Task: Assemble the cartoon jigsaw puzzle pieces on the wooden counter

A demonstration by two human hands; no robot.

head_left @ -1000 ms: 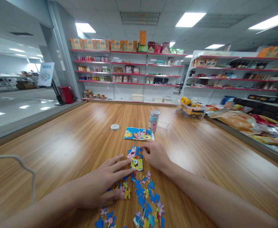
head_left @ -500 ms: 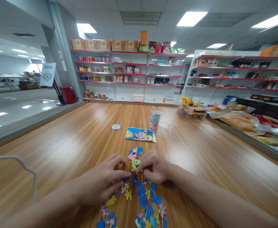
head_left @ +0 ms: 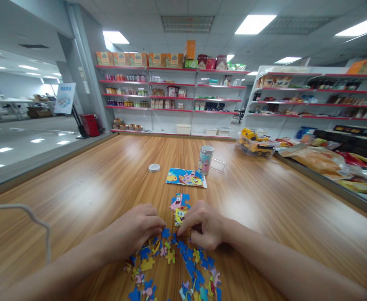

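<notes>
My left hand is closed, its fingers curled together at the edge of a blue puzzle piece. What lies inside its fingertips is hidden. Bent over the right-hand pile, my right hand has its index fingertip down on a small puzzle piece with dark red on it. Just beyond that fingertip are joined pieces showing a yellow cartoon face, partly covered by the hand, and a pink figure. Loose puzzle pieces, blue and yellow, lie in two groups nearer to me.
Behind the joined pieces lies a picture card, with a printed tin at its right corner. A round lid and a wire stand rest nearby. A clear box of toy trucks stands far right; a white cable loops at left.
My left hand's spread fingers have drawn together, uncovering more pieces below it. My right index fingertip has slid slightly nearer to me, away from the yellow face.
</notes>
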